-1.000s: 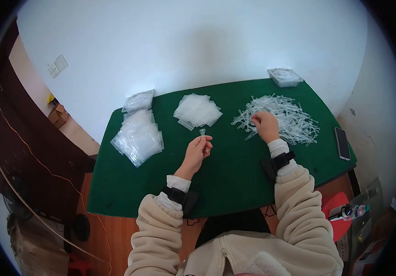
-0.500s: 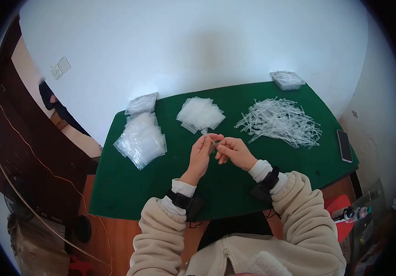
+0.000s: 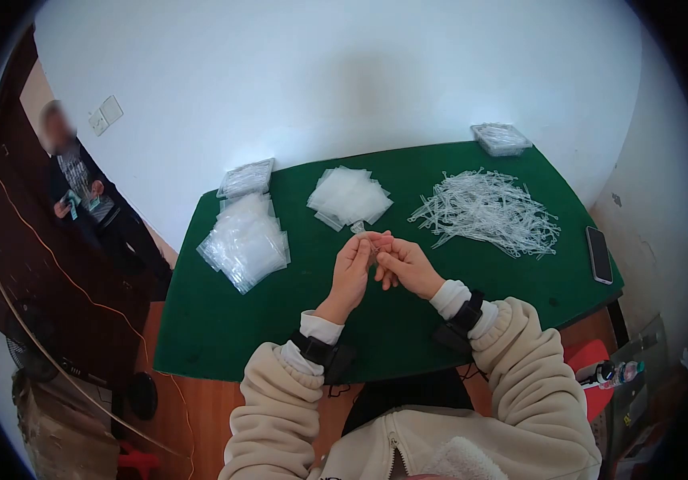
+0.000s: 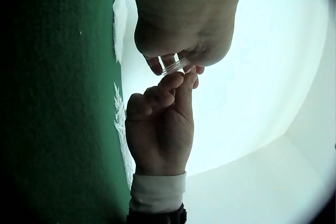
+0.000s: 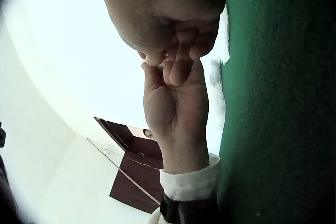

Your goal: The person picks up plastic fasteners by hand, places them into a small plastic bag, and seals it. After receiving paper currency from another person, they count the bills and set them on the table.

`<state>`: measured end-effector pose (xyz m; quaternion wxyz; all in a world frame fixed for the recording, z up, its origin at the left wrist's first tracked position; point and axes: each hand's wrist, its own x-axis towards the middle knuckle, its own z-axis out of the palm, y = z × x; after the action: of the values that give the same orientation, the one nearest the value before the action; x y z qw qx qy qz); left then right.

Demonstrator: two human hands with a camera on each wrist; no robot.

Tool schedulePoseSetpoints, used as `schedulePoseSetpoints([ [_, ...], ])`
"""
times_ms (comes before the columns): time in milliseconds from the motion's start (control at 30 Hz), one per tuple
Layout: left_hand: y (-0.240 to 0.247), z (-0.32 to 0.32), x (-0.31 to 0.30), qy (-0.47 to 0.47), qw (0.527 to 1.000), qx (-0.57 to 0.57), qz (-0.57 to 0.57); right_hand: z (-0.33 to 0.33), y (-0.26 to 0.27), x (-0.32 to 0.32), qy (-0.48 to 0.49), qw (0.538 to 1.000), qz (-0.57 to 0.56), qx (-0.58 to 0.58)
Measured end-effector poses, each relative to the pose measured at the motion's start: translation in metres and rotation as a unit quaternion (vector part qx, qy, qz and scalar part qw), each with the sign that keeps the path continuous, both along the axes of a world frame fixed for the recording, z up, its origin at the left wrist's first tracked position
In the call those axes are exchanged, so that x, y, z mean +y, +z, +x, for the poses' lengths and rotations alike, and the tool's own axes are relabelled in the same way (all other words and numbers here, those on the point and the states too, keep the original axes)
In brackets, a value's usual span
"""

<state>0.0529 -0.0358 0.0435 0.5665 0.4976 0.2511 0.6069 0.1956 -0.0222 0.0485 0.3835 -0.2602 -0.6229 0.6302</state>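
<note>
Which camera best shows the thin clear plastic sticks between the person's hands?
The left wrist view: the thin clear plastic sticks show as pale lines between the left hand and right hand. The head view shows them small and mostly hidden; the right wrist view gives at most a faint glint.

A small workroom, seemingly; green-covered table (image 3: 280, 324) against a bare white wall (image 3: 256, 72); heaped clear bags (image 3: 244, 244); piled clear plastic pieces (image 3: 488, 212).
</note>
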Motion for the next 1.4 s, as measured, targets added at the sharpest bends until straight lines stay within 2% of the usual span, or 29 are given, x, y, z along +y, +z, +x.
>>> schedulePoseSetpoints([
  [500, -0.006, -0.003, 0.003, 0.000, 1.000, 0.005, -0.013, 0.000, -0.004, 0.003, 0.011, 1.000, -0.020, -0.016],
  [633, -0.012, -0.008, 0.008, 0.029, 0.999, 0.015, -0.016, 0.004, -0.004, 0.012, -0.058, 0.996, 0.040, -0.056],
  [733, -0.012, -0.007, 0.006, 0.024, 0.998, 0.036, -0.053, 0.013, -0.008, 0.025, -0.114, 0.993, 0.007, 0.035],
  [833, -0.012, -0.004, 0.004, -0.069, 0.991, 0.079, -0.084, 0.015, -0.005, 0.019, -0.134, 0.990, 0.037, 0.019],
  [900, -0.014, -0.004, 0.003, -0.088, 0.989, 0.082, -0.088, 0.003, -0.008, 0.018, -0.107, 0.993, 0.053, 0.024],
  [1000, -0.014, -0.006, 0.002, -0.083, 0.989, 0.090, -0.084, 0.004, -0.013, 0.022, -0.114, 0.991, 0.062, 0.033],
  [1133, -0.012, -0.003, 0.001, -0.126, 0.983, 0.105, -0.083, 0.008, -0.010, 0.018, -0.140, 0.989, 0.040, 0.018],
  [1400, -0.016, -0.004, 0.004, -0.126, 0.979, 0.116, -0.111, 0.009, -0.013, 0.021, -0.111, 0.993, -0.002, 0.042],
])
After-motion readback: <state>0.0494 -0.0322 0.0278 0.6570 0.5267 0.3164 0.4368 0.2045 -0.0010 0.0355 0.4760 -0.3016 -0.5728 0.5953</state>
